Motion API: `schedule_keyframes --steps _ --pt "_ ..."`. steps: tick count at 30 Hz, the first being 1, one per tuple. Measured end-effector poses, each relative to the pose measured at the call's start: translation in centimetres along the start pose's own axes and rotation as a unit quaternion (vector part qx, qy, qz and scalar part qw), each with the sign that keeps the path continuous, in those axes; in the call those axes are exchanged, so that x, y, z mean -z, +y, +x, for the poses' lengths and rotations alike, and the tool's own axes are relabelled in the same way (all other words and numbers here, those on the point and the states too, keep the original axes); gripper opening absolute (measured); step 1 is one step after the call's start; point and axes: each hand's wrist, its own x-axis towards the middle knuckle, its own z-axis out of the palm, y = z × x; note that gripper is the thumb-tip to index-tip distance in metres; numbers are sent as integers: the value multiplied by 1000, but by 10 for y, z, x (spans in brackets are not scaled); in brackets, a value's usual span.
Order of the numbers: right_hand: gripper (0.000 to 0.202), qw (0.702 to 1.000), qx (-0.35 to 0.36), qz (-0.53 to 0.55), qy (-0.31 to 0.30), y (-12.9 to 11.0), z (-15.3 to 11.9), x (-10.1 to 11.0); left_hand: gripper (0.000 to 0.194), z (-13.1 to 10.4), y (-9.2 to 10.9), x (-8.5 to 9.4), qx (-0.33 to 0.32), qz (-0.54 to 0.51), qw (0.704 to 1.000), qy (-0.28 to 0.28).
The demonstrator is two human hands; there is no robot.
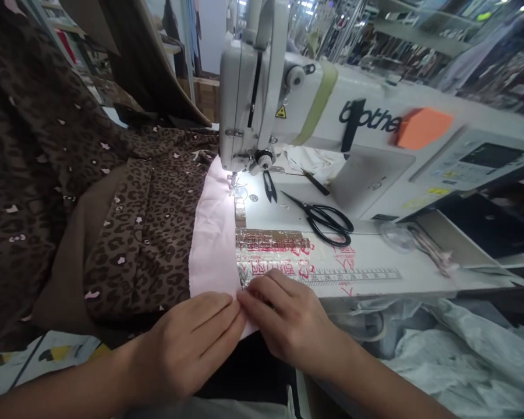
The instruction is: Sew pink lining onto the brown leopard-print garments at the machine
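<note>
A pale pink fabric strip [213,244] runs from the needle area of the white sewing machine [240,105] down to the table's front edge. My left hand [187,337] lies over its near end, fingers closed on the fabric. Beside it, my right hand [288,314] pinches the strip's right edge; the fingertips of both hands nearly meet. Brown leopard-print fabric [157,233] adjoins the strip on its left and spreads across the left side. The presser foot [232,181] stands at the strip's far right edge under a bright lamp.
Black-handled scissors [329,221] and small thread snips [269,187] lie on the machine bed. A clear ruler [353,276] is by the table's front edge. Whitish crumpled cloth [454,355] sits below at right. An orange piece [423,128] is stuck on the machine arm.
</note>
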Motion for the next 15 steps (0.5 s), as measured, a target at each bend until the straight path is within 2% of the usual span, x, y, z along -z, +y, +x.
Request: schedule_keyframes --steps 2,4,7,9,12,15 --pt "24 999 43 5 -8 6 0 0 28 9 -4 7 -2 -16 1000 -23" --pt "24 996 82 18 -22 11 0 1 28 15 -16 17 4 -41 997 -62" --pt "29 993 104 43 -41 16 1 2 26 14 -51 33 5 -30 988 -149" --pt "32 992 104 55 -35 18 3 2 32 9 -79 37 13 2 979 -204" --pt "29 993 102 57 -3 19 7 -3 34 5 -112 30 31 27 978 -203" --pt "23 990 121 63 35 22 11 -9 29 11 -127 11 3 36 984 -173"
